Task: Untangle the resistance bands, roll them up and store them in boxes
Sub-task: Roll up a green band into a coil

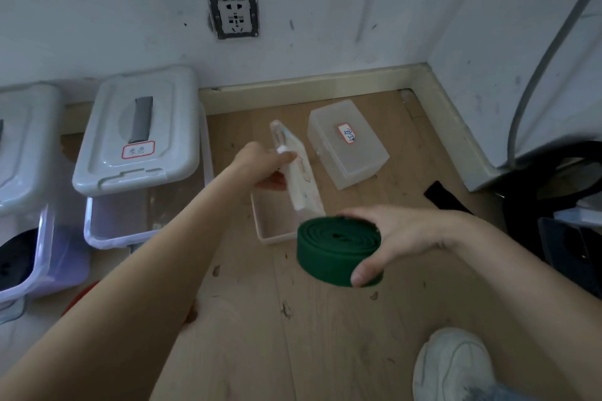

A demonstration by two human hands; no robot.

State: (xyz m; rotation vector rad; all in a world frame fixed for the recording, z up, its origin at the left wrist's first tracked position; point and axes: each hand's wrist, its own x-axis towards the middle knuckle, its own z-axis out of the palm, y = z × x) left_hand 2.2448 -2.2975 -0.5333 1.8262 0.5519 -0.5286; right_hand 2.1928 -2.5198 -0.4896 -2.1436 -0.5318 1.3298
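A dark green resistance band (337, 246), rolled into a flat coil, is gripped by my right hand (404, 241), thumb on its near rim and fingers on the far rim. It hangs just above the floor, right beside a small translucent box (270, 231). My left hand (267, 166) holds that box's hinged lid (298, 169) raised upright, thumb on its outer face. The box's inside is mostly hidden by the lid and the coil.
A second small frosted box (348, 146) with a red-edged label stands closed behind. Two large lidded bins (136, 140) (26, 179) line the left wall; the left one holds something dark. A black band end (444, 197) and dark bags lie right. My shoe (452, 365) is at the bottom.
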